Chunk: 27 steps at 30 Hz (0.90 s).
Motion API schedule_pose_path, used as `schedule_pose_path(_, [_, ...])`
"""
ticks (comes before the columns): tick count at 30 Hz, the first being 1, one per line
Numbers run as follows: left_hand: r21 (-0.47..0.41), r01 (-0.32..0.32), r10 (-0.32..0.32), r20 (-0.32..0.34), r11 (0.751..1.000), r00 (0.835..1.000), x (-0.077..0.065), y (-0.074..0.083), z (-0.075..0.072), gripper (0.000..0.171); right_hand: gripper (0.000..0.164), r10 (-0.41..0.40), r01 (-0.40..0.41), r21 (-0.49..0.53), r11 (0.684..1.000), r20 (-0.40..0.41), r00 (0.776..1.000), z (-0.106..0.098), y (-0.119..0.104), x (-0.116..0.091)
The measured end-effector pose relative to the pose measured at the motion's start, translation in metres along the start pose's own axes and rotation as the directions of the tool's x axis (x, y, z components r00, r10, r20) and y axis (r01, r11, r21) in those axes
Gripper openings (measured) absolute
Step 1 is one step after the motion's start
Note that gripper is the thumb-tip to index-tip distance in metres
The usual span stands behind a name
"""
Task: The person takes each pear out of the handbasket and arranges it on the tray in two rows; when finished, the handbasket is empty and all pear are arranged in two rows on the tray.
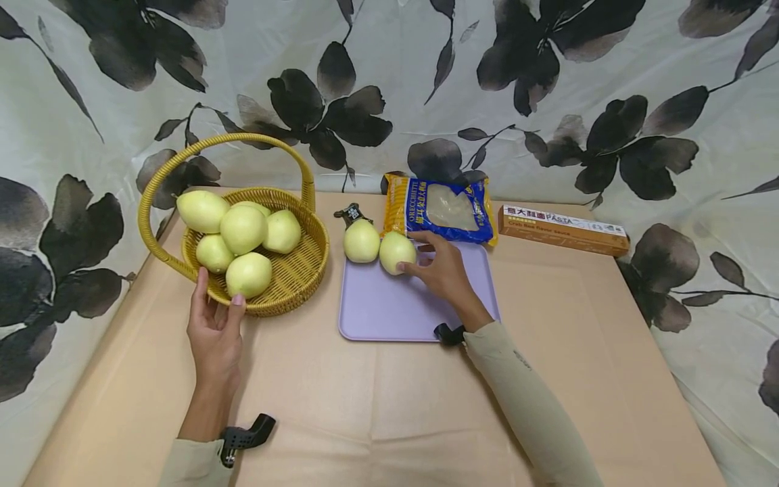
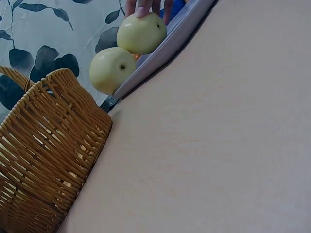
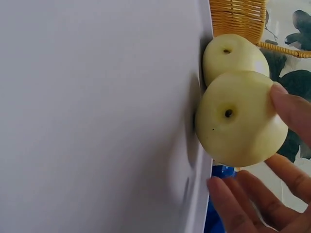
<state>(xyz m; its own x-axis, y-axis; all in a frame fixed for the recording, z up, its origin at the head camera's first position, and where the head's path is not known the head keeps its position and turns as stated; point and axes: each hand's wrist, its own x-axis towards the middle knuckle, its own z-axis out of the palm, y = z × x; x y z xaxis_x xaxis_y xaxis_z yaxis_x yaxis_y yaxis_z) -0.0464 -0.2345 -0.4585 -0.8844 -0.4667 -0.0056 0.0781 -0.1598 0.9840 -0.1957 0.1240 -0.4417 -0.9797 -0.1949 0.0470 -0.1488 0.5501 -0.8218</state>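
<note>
My right hand (image 1: 439,265) holds a pale yellow-green pear (image 1: 397,253) at the back left of the lilac tray (image 1: 420,318). In the right wrist view, the thumb (image 3: 294,109) lies on one side of this pear and a finger touches the other. A second pear (image 1: 361,241) sits right beside it on the tray. My left hand (image 1: 214,335) rests against the near left side of a yellow wicker basket (image 1: 304,287), fingers extended and thumb at the rim. Several pears (image 1: 243,230) lie in the basket. The left wrist view shows the basket's woven side but not the left hand.
A blue and yellow pasta bag (image 1: 447,211) lies behind the tray, with a long brown pasta box (image 1: 562,230) to its right. A small black object (image 1: 351,214) stands behind the second pear. The basket's tall handle (image 1: 149,203) arches upward. Floral cloth (image 1: 426,81) hangs behind the table.
</note>
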Motion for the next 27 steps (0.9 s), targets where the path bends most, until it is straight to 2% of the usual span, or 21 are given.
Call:
schedule_pose_path(4, [0.003,0.002,-0.002,-0.002,1.0,1.0,0.0,-0.001,0.0,0.08,0.064,0.042,-0.042,-0.003,0.999,0.003,0.999,0.002,0.001,-0.001])
schedule_pose_path(7, [-0.001,0.005,-0.005,-0.006,1.0,1.0,0.0,0.0,0.0,0.08,0.064,0.061,-0.062,-0.009,0.998,-0.024,0.998,0.005,0.0,0.002])
schedule_pose_path(13, [-0.013,0.007,-0.007,-0.001,1.0,1.0,-0.001,0.001,0.001,0.08,0.063,0.071,-0.072,-0.003,0.997,-0.095,0.993,0.011,-0.002,0.009])
schedule_pose_path(21, [-0.006,-0.004,0.004,0.0,1.0,1.0,0.0,-0.001,0.001,0.081,0.07,0.085,-0.087,-0.012,0.996,-0.103,0.991,0.009,-0.001,0.007])
schedule_pose_path(27, [0.009,0.002,-0.002,0.005,1.0,1.0,-0.001,0.0,0.0,0.08,0.069,0.038,-0.044,-0.042,0.998,-0.132,0.991,0.005,-0.006,0.001])
